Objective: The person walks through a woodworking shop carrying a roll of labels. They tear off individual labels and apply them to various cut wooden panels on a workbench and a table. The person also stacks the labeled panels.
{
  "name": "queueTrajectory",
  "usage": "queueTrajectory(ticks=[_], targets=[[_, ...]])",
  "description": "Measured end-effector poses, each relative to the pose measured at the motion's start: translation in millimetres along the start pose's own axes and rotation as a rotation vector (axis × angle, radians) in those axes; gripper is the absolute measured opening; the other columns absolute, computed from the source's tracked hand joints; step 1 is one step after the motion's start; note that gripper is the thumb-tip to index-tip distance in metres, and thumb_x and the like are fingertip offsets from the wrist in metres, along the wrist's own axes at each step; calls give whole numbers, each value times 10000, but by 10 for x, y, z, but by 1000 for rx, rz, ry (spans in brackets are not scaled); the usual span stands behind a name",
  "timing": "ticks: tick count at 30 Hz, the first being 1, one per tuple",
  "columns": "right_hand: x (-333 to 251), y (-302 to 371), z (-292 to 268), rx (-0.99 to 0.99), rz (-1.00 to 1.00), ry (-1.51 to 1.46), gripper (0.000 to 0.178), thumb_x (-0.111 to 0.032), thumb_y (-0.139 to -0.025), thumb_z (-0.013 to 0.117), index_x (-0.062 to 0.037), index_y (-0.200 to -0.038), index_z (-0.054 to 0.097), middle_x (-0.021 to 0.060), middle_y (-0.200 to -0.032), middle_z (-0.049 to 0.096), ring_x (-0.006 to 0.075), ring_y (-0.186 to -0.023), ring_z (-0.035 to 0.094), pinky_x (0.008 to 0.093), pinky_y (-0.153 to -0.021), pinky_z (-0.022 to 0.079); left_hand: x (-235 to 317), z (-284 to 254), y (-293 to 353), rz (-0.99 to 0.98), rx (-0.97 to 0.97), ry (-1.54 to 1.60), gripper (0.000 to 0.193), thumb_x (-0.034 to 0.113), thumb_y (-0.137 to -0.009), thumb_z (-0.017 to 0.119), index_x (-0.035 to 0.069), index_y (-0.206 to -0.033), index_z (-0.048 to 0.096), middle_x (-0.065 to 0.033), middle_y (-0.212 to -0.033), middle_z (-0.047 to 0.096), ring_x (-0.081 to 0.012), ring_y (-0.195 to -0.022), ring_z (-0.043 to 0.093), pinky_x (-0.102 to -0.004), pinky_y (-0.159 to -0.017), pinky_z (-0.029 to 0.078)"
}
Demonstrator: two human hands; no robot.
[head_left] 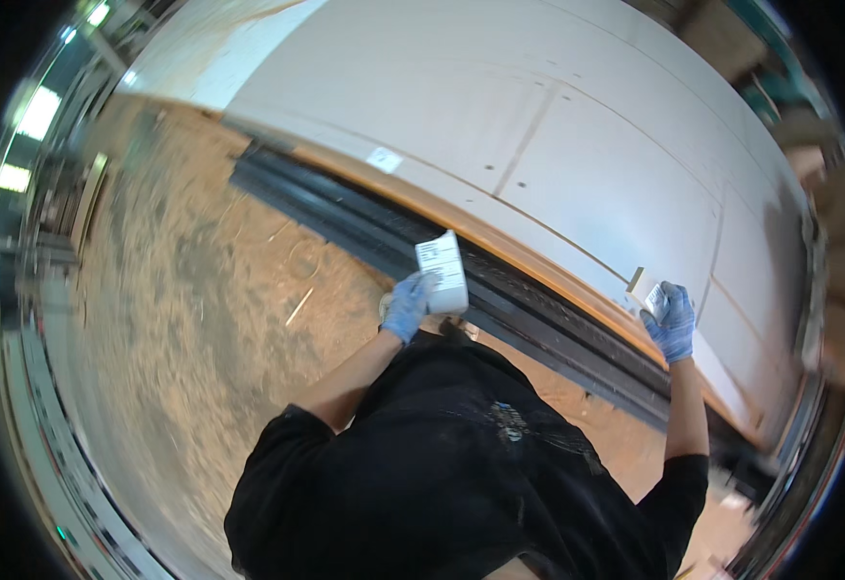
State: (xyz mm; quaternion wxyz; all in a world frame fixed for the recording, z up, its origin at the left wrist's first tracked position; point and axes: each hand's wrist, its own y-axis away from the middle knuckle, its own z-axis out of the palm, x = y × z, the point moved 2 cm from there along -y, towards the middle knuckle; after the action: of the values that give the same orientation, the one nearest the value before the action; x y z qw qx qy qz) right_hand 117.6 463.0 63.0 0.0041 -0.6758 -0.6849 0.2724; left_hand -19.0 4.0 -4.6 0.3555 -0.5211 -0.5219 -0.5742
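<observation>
My left hand (406,307), in a blue glove, is closed on a white roll of printed labels (444,273) in front of my body. A loose end of the strip sticks up from the roll. My right hand (672,324), also gloved in blue, has its fingers closed round a small pale block (640,284) with a whitish printed patch on its side. That hand is over the near right part of the large white panel (596,174). Whether the block rests on the panel or is lifted off it, I cannot tell.
A small white label (384,159) lies near the panel's front edge. Dark metal rails (345,217) run below that edge, close to my body. Dusty brown floor (200,290) with scraps lies to the left. Long pale strips (41,435) stand at the far left.
</observation>
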Motion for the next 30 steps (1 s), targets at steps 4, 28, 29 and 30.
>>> queueTrajectory(ticks=[4,28,29,30], targets=[[-932,-697,497,-50,21,-38,653,-166,-613,762,-163,-1185,447,136,-994,520,295,-799,591,377,-713,524,-21,-324,296,2,85,142,338,274,-892,533,-28,-1031,595,-58,-896,623,-112,-797,557,-244,-721,461],[-7762,-4895,3914,-332,-278,213,709,-373,-757,633,-171,-1362,325,159,-1267,444,333,-1194,419,511,-997,311,-188,-6094,1965,-137,1016,419,351,343,-903,497,57,-1096,555,-47,-934,596,-149,-784,590,-272,-576,494],[-7751,-4818,4070,-373,-228,204,717,-379,-751,641,-182,-1362,324,157,-1277,433,334,-1221,386,526,-1011,287,-180,-6310,1991,-82,1033,407,354,348,-901,499,60,-1097,556,-43,-928,600,-145,-775,592,-273,-577,492],[-7725,-4781,4184,-310,-224,258,742,-400,-734,659,-190,-1362,323,149,-1306,407,333,-1235,368,509,-1012,293,-208,-6429,2020,-70,1056,405,356,354,-899,501,63,-1097,557,-38,-923,604,-142,-767,593,-273,-579,490]])
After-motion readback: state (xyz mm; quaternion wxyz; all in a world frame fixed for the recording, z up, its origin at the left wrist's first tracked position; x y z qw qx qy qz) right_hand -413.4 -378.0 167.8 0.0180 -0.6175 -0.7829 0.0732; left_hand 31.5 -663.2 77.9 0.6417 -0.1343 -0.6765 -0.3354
